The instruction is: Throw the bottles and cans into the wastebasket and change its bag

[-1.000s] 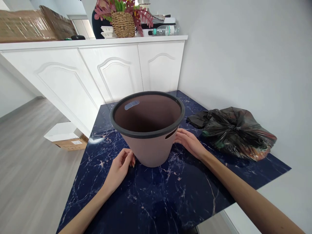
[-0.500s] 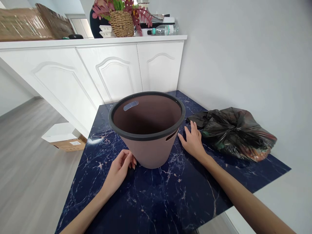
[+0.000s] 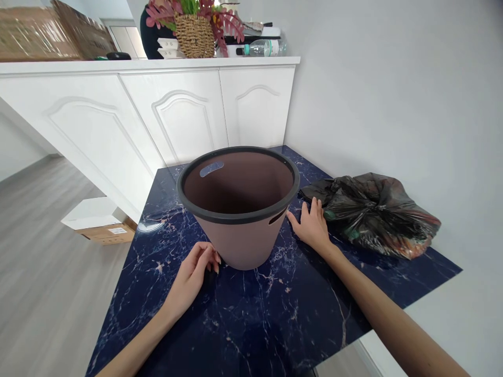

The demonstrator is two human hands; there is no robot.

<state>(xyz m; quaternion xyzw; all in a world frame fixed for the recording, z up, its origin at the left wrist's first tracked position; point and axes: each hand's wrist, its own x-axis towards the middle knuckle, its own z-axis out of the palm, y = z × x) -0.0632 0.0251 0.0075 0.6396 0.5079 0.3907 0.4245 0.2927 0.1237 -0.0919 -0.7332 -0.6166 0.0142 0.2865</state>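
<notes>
A mauve-brown trash bin with a dark grey rim stands upright on the dark blue marbled tabletop. Its inside looks bare, and handle slots show near the rim. My left hand rests on the table by the bin's lower left side, fingers loosely curled together with nothing visible in them. Whether those fingertips touch the bin I cannot tell. On the bin's right, my right hand lies palm down with fingers spread, holding nothing. Just beyond its fingertips sits a filled black plastic bag, gathered at the top.
White cabinets stand behind the table, bearing a woven plant basket, a plastic bottle and a large wrapped carton. A grey wall borders the right. On the floor at left sits a white-and-brown box.
My right hand has shifted very slightly, its fingers still spread. My left hand and the bin stay in place. The whole view has tilted a little.
</notes>
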